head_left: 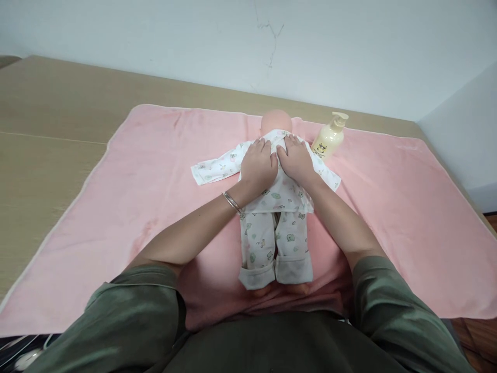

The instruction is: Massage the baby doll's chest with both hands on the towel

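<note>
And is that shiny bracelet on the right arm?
No, the silvery bracelet sits at the wrist of the left hand, and none shows above the right hand.

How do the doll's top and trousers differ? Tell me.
The top has its sleeves spread; the trousers have legs side by side. The left hand and right hand rest on the top, neither on the trousers. The trousers end in wide turned-up cuffs; the top's hem lies flat. Both are white with a small print.
</note>
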### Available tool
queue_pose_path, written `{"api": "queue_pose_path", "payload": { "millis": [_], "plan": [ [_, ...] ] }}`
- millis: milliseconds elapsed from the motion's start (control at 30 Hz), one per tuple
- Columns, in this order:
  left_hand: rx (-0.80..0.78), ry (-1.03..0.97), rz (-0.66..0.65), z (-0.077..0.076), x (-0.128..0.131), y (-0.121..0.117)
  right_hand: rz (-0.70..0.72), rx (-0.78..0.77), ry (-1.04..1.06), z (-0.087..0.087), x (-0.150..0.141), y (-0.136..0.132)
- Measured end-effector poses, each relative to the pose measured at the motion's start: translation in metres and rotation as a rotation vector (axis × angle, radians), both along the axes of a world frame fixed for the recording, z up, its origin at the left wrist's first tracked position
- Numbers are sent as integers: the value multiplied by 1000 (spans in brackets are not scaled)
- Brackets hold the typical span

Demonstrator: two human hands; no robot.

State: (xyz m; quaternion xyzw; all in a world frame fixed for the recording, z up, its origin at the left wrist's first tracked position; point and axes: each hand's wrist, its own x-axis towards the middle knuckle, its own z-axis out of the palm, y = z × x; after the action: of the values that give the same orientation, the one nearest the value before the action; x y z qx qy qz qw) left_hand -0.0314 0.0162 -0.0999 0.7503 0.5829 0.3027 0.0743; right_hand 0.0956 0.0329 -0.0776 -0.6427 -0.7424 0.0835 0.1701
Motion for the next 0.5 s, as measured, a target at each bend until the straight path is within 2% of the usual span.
{"api": "queue_pose_path", "payload": {
  "millis": [267,367,500],
  "plan": [
    [-142,4,-31,5,-14,25,100,123,-156,7,-18,-36],
    [-107,65,-14,7,-10,19,106,90,-110,8,-13,-30],
    [-17,147,-9,11,-1,0,129,-18,-49,7,4,-4]
  ]
}}
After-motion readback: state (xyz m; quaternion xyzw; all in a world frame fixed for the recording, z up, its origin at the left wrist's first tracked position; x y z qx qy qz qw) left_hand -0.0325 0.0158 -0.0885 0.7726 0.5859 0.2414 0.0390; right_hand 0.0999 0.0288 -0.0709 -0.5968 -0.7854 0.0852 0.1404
